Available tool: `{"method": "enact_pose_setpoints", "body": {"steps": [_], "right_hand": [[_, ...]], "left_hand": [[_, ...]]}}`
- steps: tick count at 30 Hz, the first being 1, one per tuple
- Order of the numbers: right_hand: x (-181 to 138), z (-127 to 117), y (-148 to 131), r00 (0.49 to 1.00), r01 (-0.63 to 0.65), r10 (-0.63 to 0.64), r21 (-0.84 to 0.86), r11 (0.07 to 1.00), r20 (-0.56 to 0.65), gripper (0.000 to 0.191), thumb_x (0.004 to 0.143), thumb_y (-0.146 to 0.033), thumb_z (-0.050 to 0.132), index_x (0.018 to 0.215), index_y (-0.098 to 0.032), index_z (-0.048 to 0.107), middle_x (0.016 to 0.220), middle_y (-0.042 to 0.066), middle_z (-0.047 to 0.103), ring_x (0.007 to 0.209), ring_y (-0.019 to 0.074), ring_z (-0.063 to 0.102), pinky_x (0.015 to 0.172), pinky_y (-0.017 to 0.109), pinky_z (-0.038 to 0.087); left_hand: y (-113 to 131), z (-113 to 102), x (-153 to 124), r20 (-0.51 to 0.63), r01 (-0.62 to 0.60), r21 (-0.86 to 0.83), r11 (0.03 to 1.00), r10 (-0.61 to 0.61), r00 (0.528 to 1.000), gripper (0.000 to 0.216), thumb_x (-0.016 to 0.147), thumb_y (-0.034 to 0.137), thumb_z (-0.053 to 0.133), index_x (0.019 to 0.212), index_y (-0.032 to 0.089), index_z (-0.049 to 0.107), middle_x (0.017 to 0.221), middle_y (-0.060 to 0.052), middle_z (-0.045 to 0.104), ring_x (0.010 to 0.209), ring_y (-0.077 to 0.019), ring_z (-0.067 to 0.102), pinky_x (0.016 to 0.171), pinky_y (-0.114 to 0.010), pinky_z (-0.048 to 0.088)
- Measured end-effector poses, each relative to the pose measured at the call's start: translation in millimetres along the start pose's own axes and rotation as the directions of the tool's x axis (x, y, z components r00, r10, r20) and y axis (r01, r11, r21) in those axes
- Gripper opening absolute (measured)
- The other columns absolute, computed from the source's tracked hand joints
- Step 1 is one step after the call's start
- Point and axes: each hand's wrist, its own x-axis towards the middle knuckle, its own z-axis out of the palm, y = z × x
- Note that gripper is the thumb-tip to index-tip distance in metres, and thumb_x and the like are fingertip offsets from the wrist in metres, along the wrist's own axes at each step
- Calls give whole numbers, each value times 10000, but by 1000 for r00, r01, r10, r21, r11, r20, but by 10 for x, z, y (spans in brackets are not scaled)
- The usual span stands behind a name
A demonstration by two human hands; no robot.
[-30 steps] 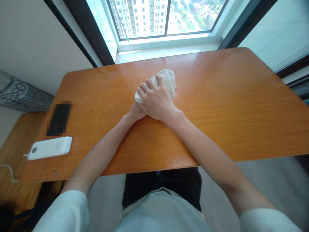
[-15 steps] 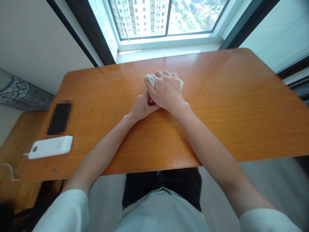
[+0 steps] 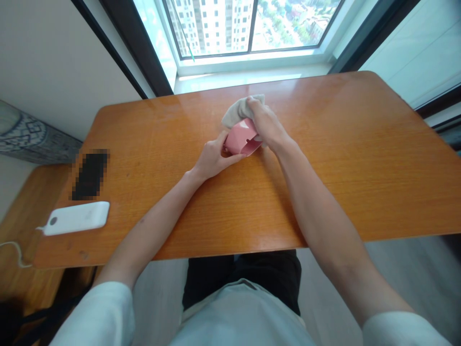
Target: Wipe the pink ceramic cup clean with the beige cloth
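Note:
A glossy pink hollow object (image 3: 239,138), open at its near right end with a small notch in the rim, lies tilted in my left hand (image 3: 213,157). The thumb runs along its near side and the fingers reach round its left end. My right hand (image 3: 268,124) grips a pale grey-white cloth (image 3: 237,111) at the object's far right side. Part of the cloth spreads over the far edge, and some shows below my right fingers. What kind of object the pink thing is, I cannot tell.
Both forearms cross the near edge of the wooden table (image 3: 345,168). On the left lie a white power strip-like block (image 3: 77,218) with a cable and a dark pixelated rectangle (image 3: 90,175). A window (image 3: 252,29) stands beyond the far edge.
My right hand has shifted right and turned, uncovering the pink object that it lay over. The cloth has opened out on the far side. My left hand stays nearly in place.

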Motion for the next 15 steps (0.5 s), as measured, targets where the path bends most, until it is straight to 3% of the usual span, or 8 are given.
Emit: {"method": "enact_pose_setpoints", "body": {"steps": [4, 8, 12, 15], "right_hand": [[-21, -3, 79, 979, -204, 201, 203, 958, 33, 784, 1034, -962, 331, 876, -252, 623, 759, 64, 674, 704, 213, 616, 652, 377, 538], [-50, 18, 171, 929, -367, 361, 361, 857, 87, 760, 898, -1048, 451, 827, -299, 560, 579, 0, 510, 487, 174, 410, 402, 329, 324], [-70, 46, 235, 930, -361, 346, 470, 805, 121, 748, 848, -1056, 494, 789, -311, 520, 580, -14, 460, 475, 161, 369, 383, 305, 265], [-72, 37, 221, 930, -362, 355, 416, 834, 98, 769, 875, -1057, 442, 776, -298, 512, 618, -3, 483, 497, 155, 373, 419, 305, 288]], "left_hand": [[-25, -8, -8, 3, -9, 20, 1000, 9, 1000, 617, 866, 644, 949, 1205, 194, 697, 858, 17, 728, 688, -144, 627, 655, -284, 485], [-28, -18, -10, 5, -16, 26, 1000, 16, 1000, 571, 868, 628, 950, 1118, 206, 656, 836, 29, 707, 682, -139, 618, 660, -284, 477], [-35, -27, -12, 26, -17, 11, 1000, 17, 1000, 575, 880, 650, 935, 1085, 213, 622, 823, 30, 707, 686, -147, 640, 657, -284, 488], [-51, -31, -16, 47, -10, 16, 1000, 10, 999, 591, 902, 665, 916, 1150, 210, 631, 908, -4, 752, 751, -175, 689, 695, -302, 524]]}}
